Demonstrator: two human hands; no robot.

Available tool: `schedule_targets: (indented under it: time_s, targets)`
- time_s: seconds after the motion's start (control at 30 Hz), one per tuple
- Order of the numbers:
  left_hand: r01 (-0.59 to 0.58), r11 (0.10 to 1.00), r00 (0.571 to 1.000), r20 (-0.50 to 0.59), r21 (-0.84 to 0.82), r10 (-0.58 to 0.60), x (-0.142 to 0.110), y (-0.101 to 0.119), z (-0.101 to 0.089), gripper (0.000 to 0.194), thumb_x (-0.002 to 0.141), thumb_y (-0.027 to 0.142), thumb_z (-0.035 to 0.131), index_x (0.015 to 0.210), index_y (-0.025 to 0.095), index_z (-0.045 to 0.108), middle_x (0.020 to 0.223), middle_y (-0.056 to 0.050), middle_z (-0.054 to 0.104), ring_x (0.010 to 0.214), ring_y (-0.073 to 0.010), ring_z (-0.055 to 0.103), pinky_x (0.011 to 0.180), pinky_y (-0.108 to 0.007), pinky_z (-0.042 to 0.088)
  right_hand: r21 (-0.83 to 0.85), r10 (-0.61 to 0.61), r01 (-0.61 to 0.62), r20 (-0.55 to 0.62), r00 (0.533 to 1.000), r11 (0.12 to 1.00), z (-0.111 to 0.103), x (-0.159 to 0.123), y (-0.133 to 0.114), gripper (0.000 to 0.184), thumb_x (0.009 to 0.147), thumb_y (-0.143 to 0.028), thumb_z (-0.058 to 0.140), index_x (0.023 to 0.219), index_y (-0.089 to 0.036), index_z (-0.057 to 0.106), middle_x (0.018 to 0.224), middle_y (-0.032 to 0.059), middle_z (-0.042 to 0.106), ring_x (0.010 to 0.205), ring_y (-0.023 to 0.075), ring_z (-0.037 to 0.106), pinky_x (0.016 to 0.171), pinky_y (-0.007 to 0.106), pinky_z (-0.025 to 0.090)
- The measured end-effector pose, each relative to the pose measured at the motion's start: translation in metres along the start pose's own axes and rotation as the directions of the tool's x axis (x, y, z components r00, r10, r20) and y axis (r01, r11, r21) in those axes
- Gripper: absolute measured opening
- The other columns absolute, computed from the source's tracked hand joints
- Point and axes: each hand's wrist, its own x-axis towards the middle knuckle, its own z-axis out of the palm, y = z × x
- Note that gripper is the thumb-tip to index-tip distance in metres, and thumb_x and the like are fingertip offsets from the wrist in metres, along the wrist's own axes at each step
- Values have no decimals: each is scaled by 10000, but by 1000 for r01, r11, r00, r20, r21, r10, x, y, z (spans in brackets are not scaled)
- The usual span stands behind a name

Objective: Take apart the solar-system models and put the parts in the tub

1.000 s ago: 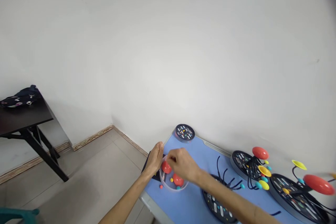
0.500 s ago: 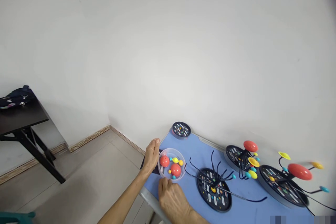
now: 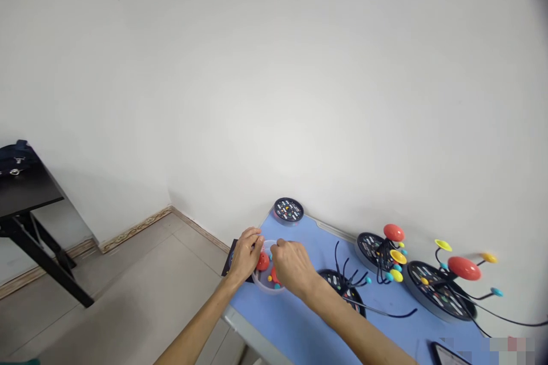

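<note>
On the bench (image 3: 299, 319) stands a bowl (image 3: 261, 284) with balls (image 3: 262, 261) inside it, one disc base (image 3: 288, 210) behind it, and wire models (image 3: 432, 291) at its right.

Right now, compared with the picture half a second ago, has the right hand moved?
Yes: the right hand has moved forward, away from the blue table's near edge, and is now over the clear plastic bowl, not in front of it.
</note>
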Motion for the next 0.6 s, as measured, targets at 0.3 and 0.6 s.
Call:
schedule_targets:
  time_s: [0.3, 0.6]
  targets:
    - [-7, 996, 999, 49, 85, 3, -2, -20, 5, 266, 852, 148, 506, 869, 222, 761, 1165, -77, 703, 1181, -222, 592, 1048, -426, 463, 56, -15, 11, 66, 998, 998, 6, 23, 3, 310, 867, -58, 506, 1130, -133, 654, 1025, 132, 736, 953, 239, 695, 689, 277, 409]
    - [-13, 998, 999, 35, 59, 11, -1, -28, 9, 250, 813, 124, 549, 873, 230, 767, 1138, -69, 711, 1132, -222, 624, 1024, -421, 489, 80, -61, 56, 58, 996, 995, 6, 5, 12, 223, 883, -92, 510, 952, -169, 708, 968, 94, 739, 870, 198, 689, 643, 260, 372]
